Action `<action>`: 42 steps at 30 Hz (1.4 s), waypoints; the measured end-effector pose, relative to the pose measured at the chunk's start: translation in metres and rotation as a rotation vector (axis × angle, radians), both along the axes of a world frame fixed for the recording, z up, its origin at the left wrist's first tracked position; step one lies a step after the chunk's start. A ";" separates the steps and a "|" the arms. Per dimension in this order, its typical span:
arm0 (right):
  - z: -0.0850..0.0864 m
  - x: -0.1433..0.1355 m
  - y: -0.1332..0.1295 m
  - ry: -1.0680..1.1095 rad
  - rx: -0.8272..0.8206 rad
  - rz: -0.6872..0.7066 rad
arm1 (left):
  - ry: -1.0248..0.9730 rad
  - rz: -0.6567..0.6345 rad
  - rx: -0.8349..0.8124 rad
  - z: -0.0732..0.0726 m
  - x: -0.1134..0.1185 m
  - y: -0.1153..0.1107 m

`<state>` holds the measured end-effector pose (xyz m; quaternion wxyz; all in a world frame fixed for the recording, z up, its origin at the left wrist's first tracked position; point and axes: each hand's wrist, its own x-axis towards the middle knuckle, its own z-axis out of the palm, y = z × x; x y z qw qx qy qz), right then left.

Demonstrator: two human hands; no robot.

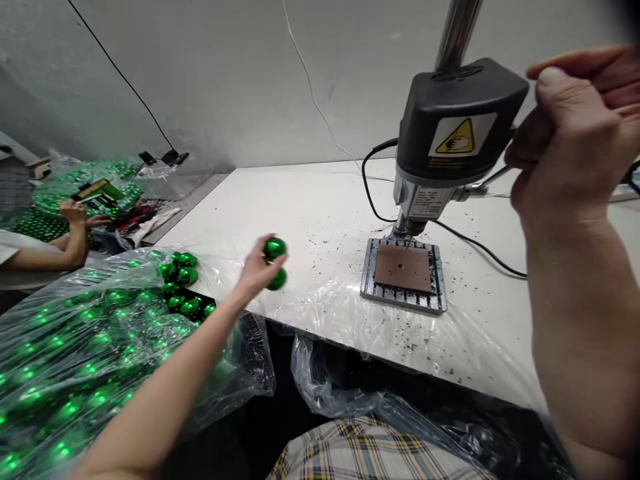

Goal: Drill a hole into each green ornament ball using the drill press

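My left hand (pixel 256 270) is closed around shiny green ball ornaments, held over the left part of the white table. One green ball (pixel 275 249) shows at the fingertips, and a second green ball (pixel 277 279) sits just below it, by the thumb. At the right, my right hand (pixel 583 127) is raised beside the black head of a drill press (pixel 463 120). Its curled lower fingers meet the end of the metal feed lever (pixel 497 176); the grip itself is partly hidden. Under the chuck, a brown board (pixel 403 267) with a small hole lies on the slotted metal base (pixel 370 270).
Dark shavings are scattered over the white table (pixel 290 200). Clear plastic wrap (pixel 320 300) covers its front edge. Left stands a large plastic bag of green balls (pixel 100 347), open near loose balls (pixel 187 275). A black cable (pixel 480 240) runs behind the base. A co-worker's hand (pixel 74 212) is far left.
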<state>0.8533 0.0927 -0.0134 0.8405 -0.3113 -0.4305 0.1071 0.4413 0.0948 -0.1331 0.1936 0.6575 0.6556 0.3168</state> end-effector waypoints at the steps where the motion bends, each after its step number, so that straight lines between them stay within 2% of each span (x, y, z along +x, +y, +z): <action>1: 0.001 0.000 0.000 -0.014 -0.024 0.019 | -0.069 -0.116 -0.059 -0.012 0.025 -0.001; 2: 0.001 0.001 -0.001 -0.027 -0.048 0.041 | -0.106 -0.196 -0.096 -0.024 0.047 -0.001; 4: 0.002 0.001 -0.001 -0.041 -0.066 0.073 | -0.115 -0.259 -0.125 -0.045 0.078 0.001; 7: 0.002 -0.003 -0.001 -0.033 0.025 0.088 | -0.105 -0.285 -0.088 -0.059 0.099 0.006; 10: 0.002 -0.008 0.001 -0.011 0.111 0.075 | -0.234 -0.272 -0.009 -0.048 0.106 0.006; 12: 0.001 -0.009 0.003 0.001 0.113 0.080 | -0.490 -0.236 -0.037 -0.033 0.113 0.002; 15: 0.001 -0.009 0.005 0.006 0.124 0.083 | -1.011 -0.236 -0.278 -0.011 0.129 -0.009; 17: 0.001 -0.008 0.005 -0.010 0.135 0.086 | -1.263 -0.246 -0.469 0.000 0.139 -0.016; 19: 0.001 -0.008 0.004 -0.023 0.137 0.093 | -1.398 -0.225 -0.593 0.006 0.147 -0.021; 21: 0.001 -0.008 0.004 -0.031 0.129 0.093 | -1.472 -0.197 -0.633 0.006 0.154 -0.023; 24: -0.001 -0.007 0.005 -0.054 0.111 0.091 | -1.458 -0.233 -0.627 -0.001 0.163 -0.024; 30: -0.007 0.006 0.014 -0.232 -0.011 0.025 | -1.208 -0.317 -0.549 -0.023 0.187 -0.019; 33: -0.007 0.009 0.014 -0.243 -0.055 0.005 | -1.071 -0.355 -0.497 -0.033 0.200 -0.014; 38: -0.004 0.004 0.009 -0.209 -0.027 0.023 | -0.831 -0.403 -0.422 -0.047 0.215 -0.004; 42: -0.003 0.001 0.008 -0.185 0.024 0.077 | -0.703 -0.413 -0.394 -0.050 0.220 0.001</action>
